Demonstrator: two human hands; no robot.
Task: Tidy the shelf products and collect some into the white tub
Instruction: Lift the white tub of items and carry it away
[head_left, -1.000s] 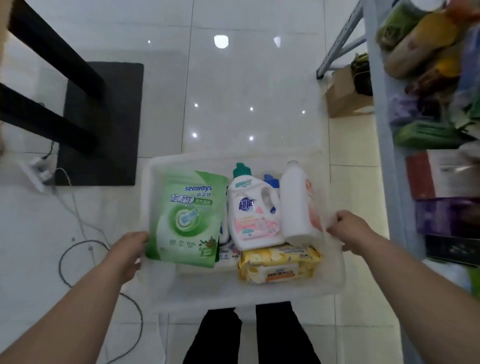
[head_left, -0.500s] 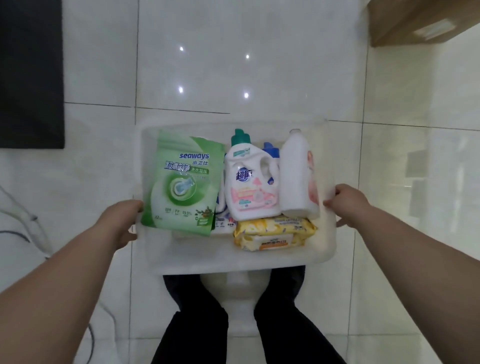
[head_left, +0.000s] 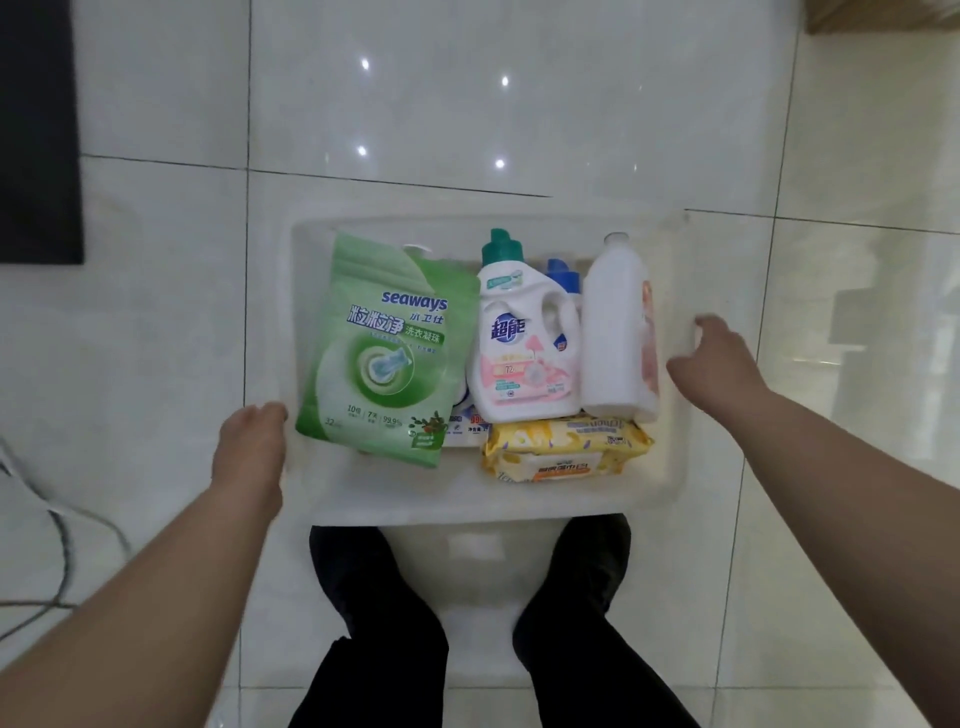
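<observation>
hold the white tub level so the detergent bottle cannot slide, left hand curled on its rim, right hand at the opposite rim, grip unclear

White tub, pale translucent plastic, rect. w/ rounded corners, is sitting level, open top up, w/ products filling most of it. Green "seaways" pouch is lying face-up at left, slightly tilted, its lower corner overlapping a white-blue pack that's mostly hiding underneath. Detergent bottle, white w/ teal cap & pink label, is lying in the middle, cap pointing to far wall. Blue-capped bottle is peeking out behind it. Plain white bottle, white cap, pinkish label on its rt side, is lying just beside the detergent bottle. Yellow wipes pack is lying flat at near rt, touching both bottles' bases.
</observation>
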